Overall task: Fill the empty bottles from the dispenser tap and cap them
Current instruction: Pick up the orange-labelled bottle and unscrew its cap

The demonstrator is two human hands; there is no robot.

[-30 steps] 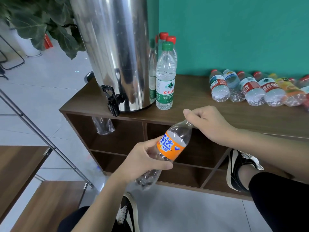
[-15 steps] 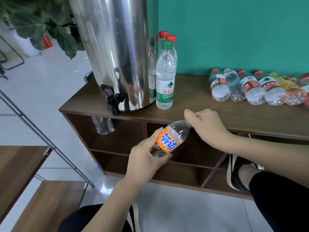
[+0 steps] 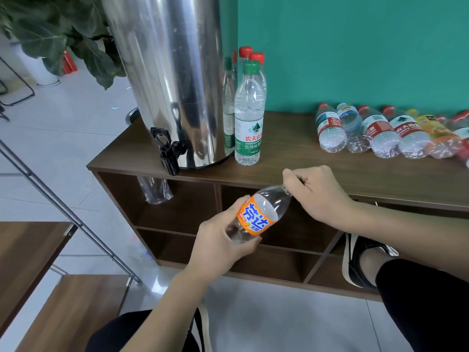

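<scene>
Nearest the camera, the left hand [image 3: 223, 246] wraps the lower body of the orange-label bottle [image 3: 256, 217], which is tilted with its neck up and to the right in front of the shelf openings. The right hand [image 3: 317, 193] is curled over the neck end, fingers closed round where the cap would be; the cap itself is hidden. The bottle looks empty, so light, and thin-walled enough to buckle under a hard squeeze; holding it low on the body and at the stiffer neck seems the sound way. Further off on the cabinet top [image 3: 291, 171], the tap [image 3: 167, 151] juts from the steel dispenser [image 3: 167, 80] at far left, with capped upright bottles [image 3: 248, 113] just beside it. Far right lies a row of bottles on their sides [image 3: 385, 130].
</scene>
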